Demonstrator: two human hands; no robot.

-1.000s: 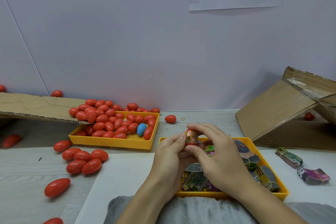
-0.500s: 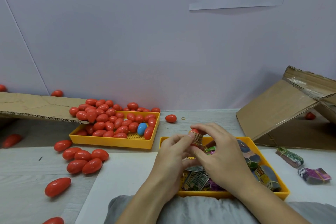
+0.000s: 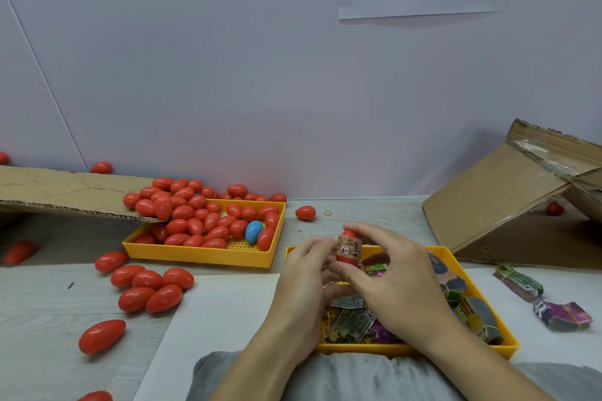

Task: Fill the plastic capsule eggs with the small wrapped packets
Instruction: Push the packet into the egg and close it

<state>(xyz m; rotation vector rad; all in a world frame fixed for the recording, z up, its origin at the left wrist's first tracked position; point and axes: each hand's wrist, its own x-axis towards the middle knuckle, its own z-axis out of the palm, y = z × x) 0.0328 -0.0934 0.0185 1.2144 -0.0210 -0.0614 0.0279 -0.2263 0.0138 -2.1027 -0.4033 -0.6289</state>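
Both hands meet over the near yellow tray (image 3: 474, 283), and the red capsule egg (image 3: 348, 246) stands upright between them, a printed packet (image 3: 349, 247) wrapped about its middle. The left hand (image 3: 304, 273) pinches it from the left side with its fingertips; the right hand (image 3: 395, 280) pinches it from the right, forefinger arched over the top and thumb low near the base. Whether the packet is going between the two halves or sits outside the shell cannot be told from here.

The step looks like seating the packet and closing the shell. To do it well, the person should tuck every loose edge of wrapper inside before pressing, keep the halves lined up along one axis, and squeeze evenly until the seam closes all round. Working low over the tray is wise: a dropped packet lands among the others (image 3: 350, 322). The far tray (image 3: 202, 254) heaped with red eggs (image 3: 182, 211) is probably where this one goes.
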